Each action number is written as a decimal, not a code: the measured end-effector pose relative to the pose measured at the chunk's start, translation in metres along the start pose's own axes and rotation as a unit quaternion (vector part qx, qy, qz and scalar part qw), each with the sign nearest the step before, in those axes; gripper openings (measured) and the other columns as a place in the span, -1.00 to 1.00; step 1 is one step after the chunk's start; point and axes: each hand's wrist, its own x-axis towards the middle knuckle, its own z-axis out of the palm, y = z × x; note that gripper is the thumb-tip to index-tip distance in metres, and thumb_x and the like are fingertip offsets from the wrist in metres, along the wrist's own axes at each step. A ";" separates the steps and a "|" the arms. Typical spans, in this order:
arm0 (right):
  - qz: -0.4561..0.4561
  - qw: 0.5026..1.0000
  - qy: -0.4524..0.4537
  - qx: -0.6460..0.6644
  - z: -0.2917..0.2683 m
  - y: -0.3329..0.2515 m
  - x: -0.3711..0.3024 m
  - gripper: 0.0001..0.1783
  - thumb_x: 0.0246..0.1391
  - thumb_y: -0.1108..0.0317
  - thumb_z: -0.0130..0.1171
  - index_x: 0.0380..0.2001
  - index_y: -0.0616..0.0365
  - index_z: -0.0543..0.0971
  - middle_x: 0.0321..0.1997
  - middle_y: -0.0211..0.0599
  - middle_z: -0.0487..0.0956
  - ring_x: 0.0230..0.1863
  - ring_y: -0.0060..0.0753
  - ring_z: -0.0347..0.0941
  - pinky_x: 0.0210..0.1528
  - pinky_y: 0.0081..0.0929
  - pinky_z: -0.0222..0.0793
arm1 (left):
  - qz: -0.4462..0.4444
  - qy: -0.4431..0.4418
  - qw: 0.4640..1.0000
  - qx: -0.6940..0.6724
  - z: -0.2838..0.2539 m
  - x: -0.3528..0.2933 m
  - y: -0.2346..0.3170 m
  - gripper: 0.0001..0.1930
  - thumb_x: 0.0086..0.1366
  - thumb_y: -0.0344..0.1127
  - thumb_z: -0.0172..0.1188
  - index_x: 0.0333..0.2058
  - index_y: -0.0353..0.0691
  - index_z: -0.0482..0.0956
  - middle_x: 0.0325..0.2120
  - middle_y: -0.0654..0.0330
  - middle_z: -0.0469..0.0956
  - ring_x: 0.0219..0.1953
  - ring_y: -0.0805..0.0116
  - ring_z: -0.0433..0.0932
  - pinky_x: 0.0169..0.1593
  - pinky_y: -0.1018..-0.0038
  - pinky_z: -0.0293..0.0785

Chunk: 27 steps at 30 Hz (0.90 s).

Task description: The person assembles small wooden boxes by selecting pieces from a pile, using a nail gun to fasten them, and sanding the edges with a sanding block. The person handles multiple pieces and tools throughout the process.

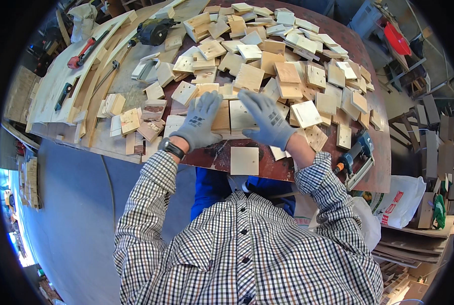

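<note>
1. A pale, flat, square wooden block (245,160) lies at the near edge of a dark red-brown counter (379,168), apart from both hands.
2. Beyond this block and to its left is the left hand (197,122) in a grey glove, back upward, fingers stretched out and thumb angled inward; I see nothing in its grasp.
3. Beyond the block and to its right is the right hand (268,120), also grey-gloved, fingers extended forward and held loosely straight; whether it presses on the wood beneath is hidden.
4. Directly beyond the block, between the hands, a tan wooden piece (221,120) and a paler square wooden piece (242,117) sit side by side.
5. Farther beyond the block spreads a loose heap of pale wooden pieces (250,78), some with small holes.
6. Well right of the block rests a blue-and-black power tool (358,151); far beyond and left lies a red-and-black tool (88,53).
</note>
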 end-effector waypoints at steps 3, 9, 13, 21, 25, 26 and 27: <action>0.054 0.991 -0.077 -0.097 -0.015 -0.003 0.010 0.25 -0.12 0.01 0.59 0.54 0.14 0.12 0.55 -0.03 0.23 0.55 0.08 0.15 0.61 -0.01 0.01 | -0.030 0.002 0.998 -0.048 -0.010 -0.020 -0.022 0.26 0.01 -0.08 0.55 0.57 -0.24 -0.08 0.56 -0.15 -0.04 0.60 -0.20 -0.11 0.61 0.05 -0.11; 0.084 0.973 -0.170 -0.132 -0.010 0.015 0.005 0.19 -0.08 -0.14 0.50 0.51 0.14 0.18 0.39 -0.08 0.41 0.43 0.09 0.29 0.52 -0.05 0.12 | -0.022 0.026 0.999 -0.016 -0.020 -0.032 -0.010 0.30 -0.05 -0.12 0.59 0.57 -0.25 -0.07 0.58 -0.14 -0.06 0.60 -0.17 -0.07 0.61 0.09 -0.03; 0.169 0.975 -0.120 -0.077 -0.062 -0.013 -0.009 0.24 -0.21 -0.06 0.54 0.51 0.17 0.21 0.31 0.05 0.44 0.34 0.14 0.35 0.47 -0.02 0.21 | -0.058 0.105 0.993 -0.010 -0.012 -0.048 -0.011 0.27 -0.05 -0.12 0.62 0.56 -0.21 0.00 0.57 -0.11 -0.03 0.58 -0.16 -0.02 0.59 0.07 0.01; 0.385 0.877 0.282 -0.057 -0.241 0.019 -0.212 0.14 -0.14 0.22 0.65 0.48 0.29 0.28 0.13 -0.18 0.49 0.15 -0.28 0.51 0.21 -0.31 0.51 | -0.046 0.082 0.992 0.086 0.000 -0.054 0.005 0.11 0.01 -0.04 0.58 0.53 0.01 0.21 0.57 -0.05 0.02 0.58 -0.21 0.00 0.54 -0.14 0.00; 0.527 0.714 0.303 -0.349 -0.316 0.051 -0.336 0.16 -0.13 -0.12 0.60 0.41 0.37 0.37 0.13 0.16 0.62 0.19 0.05 0.56 0.21 -0.13 0.47 | -0.001 0.121 0.985 0.124 0.020 -0.032 0.007 -0.02 0.10 0.04 0.51 0.46 -0.08 0.31 0.54 -0.06 0.12 0.57 -0.26 0.00 0.53 -0.20 -0.01; 0.569 0.654 0.214 -0.451 -0.321 0.060 -0.347 0.20 -0.20 -0.30 0.56 0.36 0.34 0.43 0.23 0.30 0.58 0.25 0.24 0.52 0.27 0.05 0.41 | 0.013 0.127 0.981 0.147 0.019 -0.031 0.003 -0.04 0.11 0.05 0.51 0.45 -0.10 0.33 0.53 -0.08 0.12 0.57 -0.26 0.00 0.53 -0.18 -0.01; 0.612 0.624 0.230 -0.429 -0.321 0.068 -0.359 0.21 -0.23 -0.34 0.55 0.36 0.27 0.45 0.25 0.30 0.57 0.30 0.27 0.49 0.31 0.06 0.39 | 0.026 0.132 0.976 0.170 0.021 -0.026 0.003 -0.05 0.12 0.05 0.50 0.44 -0.13 0.34 0.53 -0.09 0.12 0.57 -0.26 0.00 0.53 -0.17 0.00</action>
